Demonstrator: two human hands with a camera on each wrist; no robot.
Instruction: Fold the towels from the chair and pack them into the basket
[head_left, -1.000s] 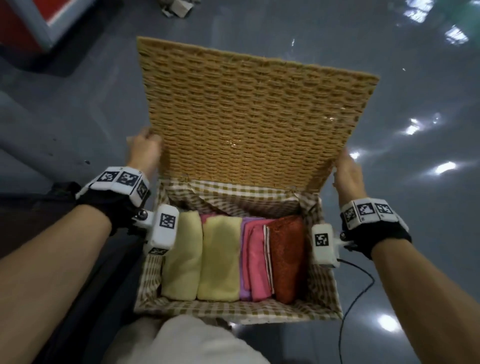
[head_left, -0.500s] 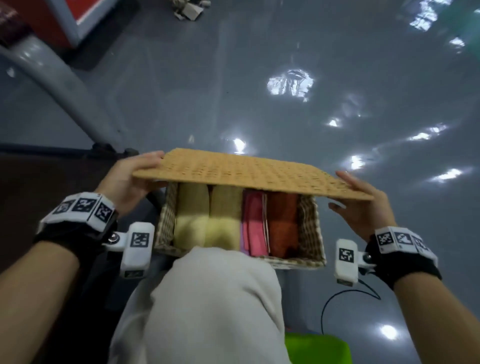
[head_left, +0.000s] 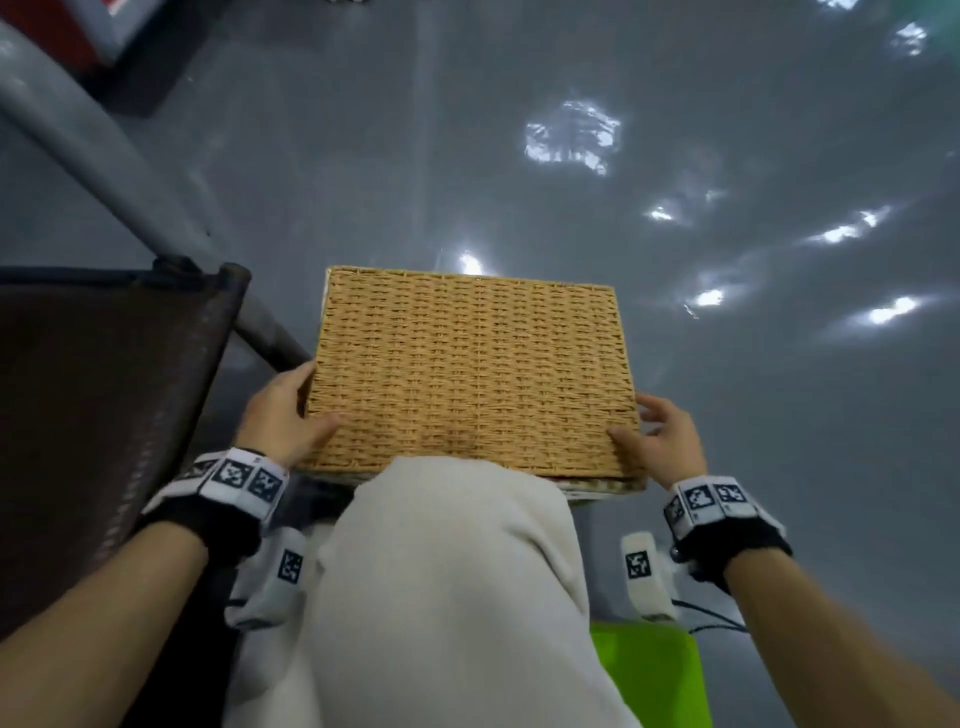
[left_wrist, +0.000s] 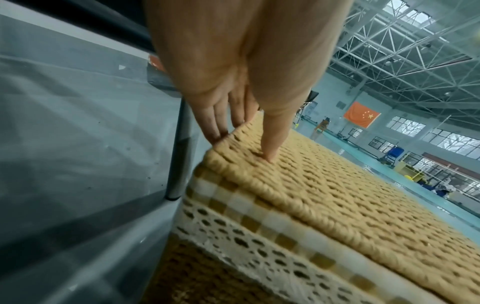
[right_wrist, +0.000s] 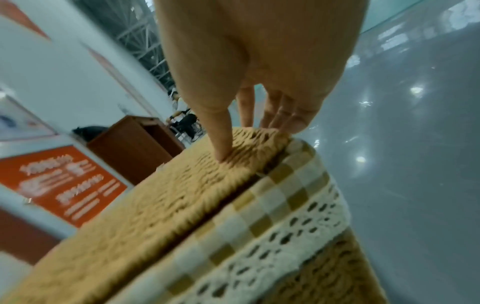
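Head view: a woven wicker lid (head_left: 470, 374) lies flat over the basket (head_left: 597, 487), which stands on a glossy grey floor (head_left: 675, 415) just beside a dark chair (head_left: 104, 415). The person's left hand (head_left: 278, 415) holds the lid's near-left corner, thumb laid on top and fingers along the side edge; the right hand (head_left: 662, 441) holds the near-right corner the same way, its fingers loosely spread. A knee in pale trousers (head_left: 452, 571) hides the basket's near side. Seen from the left wrist, the left thumb (left_wrist: 270, 142) presses into the weave while the fingers (left_wrist: 221, 123) hook the lid's rim, above a checked, lace-trimmed liner (left_wrist: 259, 222) folded over the basket wall. On the right wrist camera, blurred, the thumb (right_wrist: 221, 139) rests on the lid and the fingers (right_wrist: 280, 115) curl over its corner. No towels can be seen under the closed lid.
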